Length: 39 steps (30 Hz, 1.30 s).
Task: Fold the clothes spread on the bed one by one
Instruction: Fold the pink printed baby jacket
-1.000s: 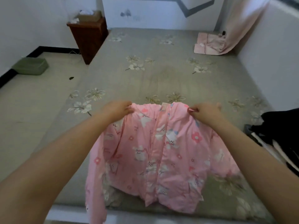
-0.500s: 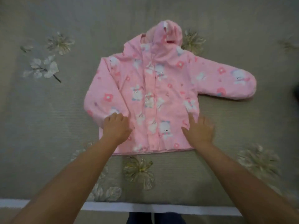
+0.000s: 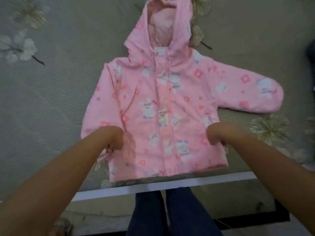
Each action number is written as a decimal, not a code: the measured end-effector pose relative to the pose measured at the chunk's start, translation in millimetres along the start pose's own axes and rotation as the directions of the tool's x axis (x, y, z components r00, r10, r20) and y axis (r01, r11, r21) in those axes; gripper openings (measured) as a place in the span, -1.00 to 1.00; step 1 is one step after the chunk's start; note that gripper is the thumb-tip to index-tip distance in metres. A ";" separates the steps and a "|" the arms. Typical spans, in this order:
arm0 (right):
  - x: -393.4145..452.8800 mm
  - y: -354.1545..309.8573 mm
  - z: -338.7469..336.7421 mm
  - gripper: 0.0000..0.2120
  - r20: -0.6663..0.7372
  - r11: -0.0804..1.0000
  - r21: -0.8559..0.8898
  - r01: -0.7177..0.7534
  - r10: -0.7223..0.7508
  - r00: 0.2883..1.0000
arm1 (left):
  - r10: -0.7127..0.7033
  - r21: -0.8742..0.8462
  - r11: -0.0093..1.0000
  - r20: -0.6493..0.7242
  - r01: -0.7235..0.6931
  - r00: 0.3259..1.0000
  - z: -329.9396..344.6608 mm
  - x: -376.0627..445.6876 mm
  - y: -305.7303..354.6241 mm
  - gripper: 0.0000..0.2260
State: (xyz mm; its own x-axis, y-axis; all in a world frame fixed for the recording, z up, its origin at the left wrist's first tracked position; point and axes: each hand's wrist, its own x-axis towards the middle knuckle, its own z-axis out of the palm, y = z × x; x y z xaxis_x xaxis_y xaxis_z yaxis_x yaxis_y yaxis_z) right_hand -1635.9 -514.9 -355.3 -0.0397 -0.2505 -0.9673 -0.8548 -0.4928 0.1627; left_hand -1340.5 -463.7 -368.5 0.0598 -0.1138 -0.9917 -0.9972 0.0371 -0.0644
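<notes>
A small pink hooded jacket [image 3: 170, 103] with a white bunny and flower print lies front up on the bed, hood pointing away from me and hem near the bed's front edge. Its right sleeve stretches out to the right; the left sleeve lies down along the body. My left hand [image 3: 114, 138] is curled at the jacket's lower left side and grips the fabric there. My right hand [image 3: 216, 135] is curled the same way on the lower right side. The fingers of both hands are tucked out of sight.
The bed wears a grey-green sheet [image 3: 59, 99] with pale flowers. Its white front edge [image 3: 196, 183] runs just below the jacket's hem. My legs in dark jeans [image 3: 170, 212] stand against it. A dark garment [image 3: 311, 65] shows at the right border.
The jacket went from being held up by its shoulders to lying flat on the bed. My hands, flat on its lower front half a second ago, now curl around its lower sides.
</notes>
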 end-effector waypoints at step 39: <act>97.6 -49.0 -158.7 -0.48 -0.845 0.823 0.449 0.349 0.264 0.466 | -0.502 -0.727 0.671 -0.589 -0.143 0.633 -68.8 38.6 -69.1 -0.29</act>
State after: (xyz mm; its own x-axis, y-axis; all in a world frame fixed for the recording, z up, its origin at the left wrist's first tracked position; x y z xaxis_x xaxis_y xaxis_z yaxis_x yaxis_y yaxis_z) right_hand -1515.8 -647.5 -426.8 0.1931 -0.9505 -0.2434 -0.9495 -0.1185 -0.2906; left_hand -1272.3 -539.0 -394.6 0.5129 -0.6754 -0.5298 -0.7103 -0.6806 0.1800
